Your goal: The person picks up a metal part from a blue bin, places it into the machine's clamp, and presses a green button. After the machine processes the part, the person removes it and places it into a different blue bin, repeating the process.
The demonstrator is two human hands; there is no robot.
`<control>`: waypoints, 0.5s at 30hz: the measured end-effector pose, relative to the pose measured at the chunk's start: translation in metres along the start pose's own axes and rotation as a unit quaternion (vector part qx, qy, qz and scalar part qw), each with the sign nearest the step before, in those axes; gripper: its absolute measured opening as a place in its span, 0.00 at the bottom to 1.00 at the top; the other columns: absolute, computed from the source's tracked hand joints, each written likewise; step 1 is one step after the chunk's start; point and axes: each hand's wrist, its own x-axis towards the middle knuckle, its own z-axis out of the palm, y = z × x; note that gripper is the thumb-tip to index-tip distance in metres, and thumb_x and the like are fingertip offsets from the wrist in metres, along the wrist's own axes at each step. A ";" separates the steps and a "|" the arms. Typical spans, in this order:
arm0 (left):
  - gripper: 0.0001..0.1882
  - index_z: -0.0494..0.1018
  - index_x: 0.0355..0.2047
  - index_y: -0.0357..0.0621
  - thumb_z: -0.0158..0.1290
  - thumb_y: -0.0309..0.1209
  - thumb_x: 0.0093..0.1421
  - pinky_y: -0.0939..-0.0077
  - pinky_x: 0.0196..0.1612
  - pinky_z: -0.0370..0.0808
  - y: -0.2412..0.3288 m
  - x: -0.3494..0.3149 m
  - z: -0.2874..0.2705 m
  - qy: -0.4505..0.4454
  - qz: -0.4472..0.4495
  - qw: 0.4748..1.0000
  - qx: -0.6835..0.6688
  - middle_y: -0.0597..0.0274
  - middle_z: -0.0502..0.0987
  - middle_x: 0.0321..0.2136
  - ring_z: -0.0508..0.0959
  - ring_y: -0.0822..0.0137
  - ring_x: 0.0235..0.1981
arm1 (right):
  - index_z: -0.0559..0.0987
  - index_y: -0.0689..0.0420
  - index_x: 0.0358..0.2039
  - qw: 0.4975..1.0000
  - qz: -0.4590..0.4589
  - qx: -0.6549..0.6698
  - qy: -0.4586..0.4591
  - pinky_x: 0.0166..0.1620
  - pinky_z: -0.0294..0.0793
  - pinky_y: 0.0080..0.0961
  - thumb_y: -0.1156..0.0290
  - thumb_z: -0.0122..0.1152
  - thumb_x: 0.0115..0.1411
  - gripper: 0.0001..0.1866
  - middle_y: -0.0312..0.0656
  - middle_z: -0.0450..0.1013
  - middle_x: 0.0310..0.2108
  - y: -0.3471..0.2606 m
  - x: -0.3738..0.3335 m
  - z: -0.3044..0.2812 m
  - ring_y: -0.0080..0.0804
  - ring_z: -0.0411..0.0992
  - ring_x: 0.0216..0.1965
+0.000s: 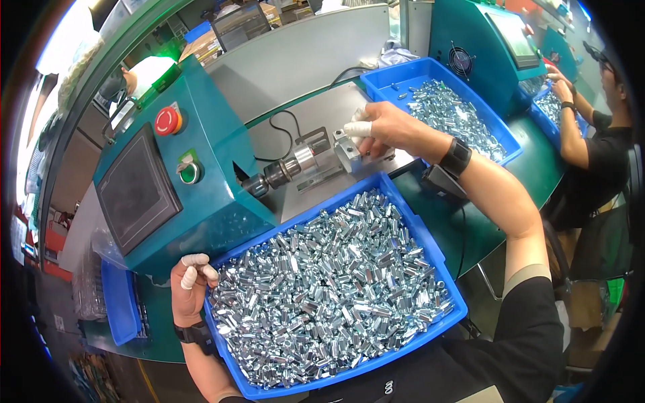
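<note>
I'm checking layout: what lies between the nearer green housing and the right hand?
In the head view, a dark chuck and a silver fixture lie between the green housing and right hand.

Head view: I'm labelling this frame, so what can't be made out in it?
In the head view:
Whether the right hand with white fingertip covers grips a part: the hand hides it.
What the black-framed rectangular screen displays: too dark to tell.
The floor of the nearest blue plastic tray: heaped silver metal pieces cover it.
</note>
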 end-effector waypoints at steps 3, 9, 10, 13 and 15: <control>0.20 0.75 0.48 0.37 0.55 0.43 0.68 0.74 0.33 0.74 0.003 0.001 0.001 -0.012 0.001 1.000 0.009 0.57 0.81 0.30 0.78 0.67 0.28 | 0.77 0.64 0.49 0.987 -0.057 -0.128 0.074 0.38 0.79 0.30 0.55 0.67 0.61 0.26 0.47 0.81 0.31 -0.005 0.001 0.009 0.39 0.80 0.30; 0.20 0.75 0.49 0.37 0.54 0.43 0.69 0.75 0.33 0.74 0.002 0.002 0.004 -0.020 0.003 1.000 0.019 0.58 0.80 0.29 0.77 0.68 0.28 | 0.77 0.62 0.50 0.851 -0.155 -0.483 0.136 0.45 0.78 0.42 0.56 0.64 0.57 0.26 0.57 0.79 0.29 -0.029 0.008 0.031 0.55 0.79 0.36; 0.21 0.75 0.49 0.37 0.54 0.44 0.69 0.76 0.33 0.73 0.002 0.003 0.005 -0.023 0.004 0.999 0.025 0.59 0.80 0.29 0.77 0.69 0.28 | 0.77 0.62 0.50 0.851 -0.155 -0.484 0.135 0.45 0.78 0.42 0.56 0.64 0.57 0.26 0.57 0.79 0.29 -0.032 0.005 0.029 0.55 0.79 0.36; 0.21 0.75 0.49 0.37 0.54 0.45 0.69 0.76 0.34 0.73 0.000 0.002 0.004 -0.025 0.005 0.999 0.024 0.59 0.80 0.29 0.77 0.69 0.28 | 0.77 0.61 0.50 0.841 -0.175 -0.475 0.191 0.46 0.78 0.44 0.59 0.61 0.57 0.24 0.57 0.79 0.31 -0.037 -0.005 0.018 0.55 0.79 0.38; 0.21 0.76 0.49 0.37 0.55 0.44 0.68 0.75 0.34 0.74 -0.003 -0.002 -0.001 -0.025 0.005 1.000 0.014 0.58 0.82 0.30 0.78 0.68 0.29 | 0.77 0.60 0.51 0.831 -0.165 -0.491 0.203 0.45 0.78 0.45 0.59 0.62 0.57 0.24 0.56 0.79 0.32 -0.026 -0.007 0.001 0.54 0.79 0.39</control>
